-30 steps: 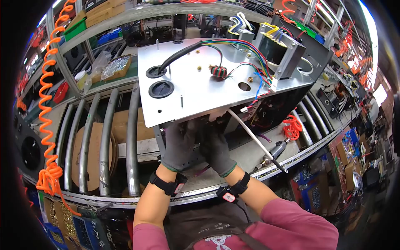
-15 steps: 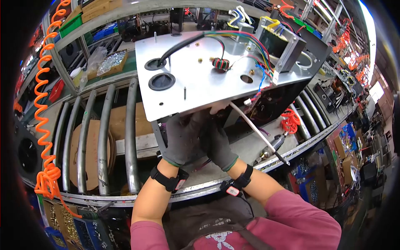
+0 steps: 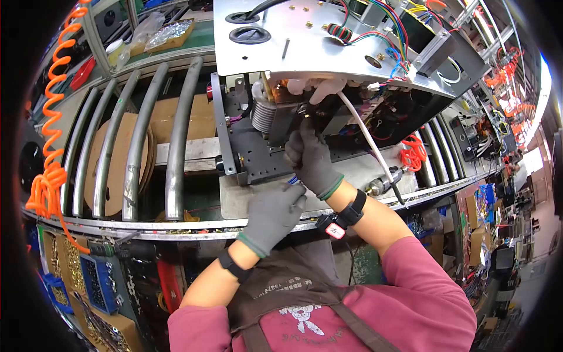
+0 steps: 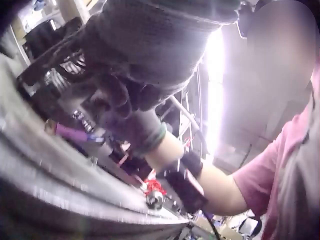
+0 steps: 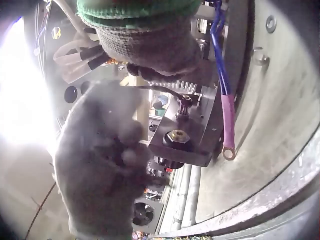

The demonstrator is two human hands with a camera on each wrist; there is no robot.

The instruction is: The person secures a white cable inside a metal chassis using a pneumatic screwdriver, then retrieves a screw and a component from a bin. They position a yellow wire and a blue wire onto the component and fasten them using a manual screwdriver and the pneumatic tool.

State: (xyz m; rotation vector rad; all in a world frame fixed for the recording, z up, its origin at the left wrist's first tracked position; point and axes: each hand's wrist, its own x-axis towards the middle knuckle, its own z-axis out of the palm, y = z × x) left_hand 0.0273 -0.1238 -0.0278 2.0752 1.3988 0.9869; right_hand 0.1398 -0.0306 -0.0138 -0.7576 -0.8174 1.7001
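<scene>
The blue wire (image 5: 220, 60) lies lengthwise toward the person, ring terminal (image 5: 229, 151) foremost. Right hand (image 3: 311, 157) and left hand (image 3: 272, 212) have curled fingers; holding what, I cannot tell.

An orange coiled hose (image 3: 51, 170) hangs well left of the left hand (image 3: 272, 214). Curved steel bars (image 3: 138, 129) lie between.

Curved steel rollers (image 3: 138, 129) run left of the tabletop (image 3: 358, 176). An orange coiled air hose (image 3: 50, 117) hangs far left, with parts bins (image 3: 97, 281) below. Bright daylight floods the right edge.
</scene>
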